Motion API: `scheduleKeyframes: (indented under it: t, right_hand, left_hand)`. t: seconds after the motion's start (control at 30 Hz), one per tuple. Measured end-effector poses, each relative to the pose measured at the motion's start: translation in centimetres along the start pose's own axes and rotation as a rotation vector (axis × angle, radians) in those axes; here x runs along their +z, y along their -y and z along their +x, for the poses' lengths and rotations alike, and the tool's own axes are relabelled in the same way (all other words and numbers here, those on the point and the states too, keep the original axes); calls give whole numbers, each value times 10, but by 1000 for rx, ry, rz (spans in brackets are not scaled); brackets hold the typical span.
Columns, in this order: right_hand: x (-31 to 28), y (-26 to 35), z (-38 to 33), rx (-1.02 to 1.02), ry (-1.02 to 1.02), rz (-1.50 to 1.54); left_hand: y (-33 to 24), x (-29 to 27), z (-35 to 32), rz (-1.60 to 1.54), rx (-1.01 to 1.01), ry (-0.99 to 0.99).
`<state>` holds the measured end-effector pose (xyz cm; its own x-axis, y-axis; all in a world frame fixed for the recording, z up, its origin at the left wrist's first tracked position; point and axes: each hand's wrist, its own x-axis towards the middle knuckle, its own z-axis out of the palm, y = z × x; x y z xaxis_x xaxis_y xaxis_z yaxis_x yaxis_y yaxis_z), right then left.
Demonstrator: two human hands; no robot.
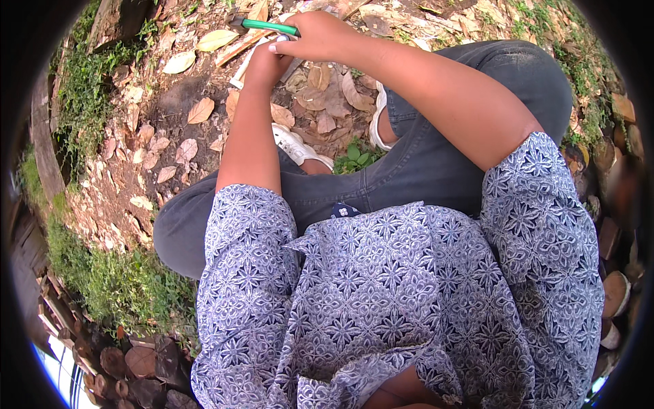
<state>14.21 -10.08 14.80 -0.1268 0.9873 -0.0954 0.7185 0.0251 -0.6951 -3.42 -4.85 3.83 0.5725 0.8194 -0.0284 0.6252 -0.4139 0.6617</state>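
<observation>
Out in front of me, at the top of the head view, my two hands meet. My right hand (315,35) is closed around the handle of a green-handled hammer (262,26), whose small dark head points left. Just below and left of it, my left hand (266,66) is closed, with its fingers bent away from view. What it grips is hidden by the hands. A pale narrow strip (240,73) shows beside the left hand, low to the ground; I cannot tell whether the hand touches it.
Dry leaves (201,110) litter the bare soil around my white shoes (294,144). My bent legs in dark trousers (409,153) frame the space below the hands. Green plants (129,290) grow at left, with stacked logs (139,361) at lower left and more cut wood (615,293) at right.
</observation>
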Motion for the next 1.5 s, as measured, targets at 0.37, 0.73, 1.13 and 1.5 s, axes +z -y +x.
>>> scheduleKeyframes:
  t: [0.37,0.73,1.13,1.5]
  right_hand:
    - [-49,18,-98,70,-158,83]
    - [-53,16,-108,100,-110,87]
    - [-53,37,-106,58,-161,138]
    - [-42,21,-106,-18,-156,111]
  left_hand:
    - [-2,8,0,-194,-64,-8]
    - [-15,8,2,-115,-20,-26]
    - [-8,10,-2,-119,-21,-85]
    - [-19,7,-2,-146,-66,-28]
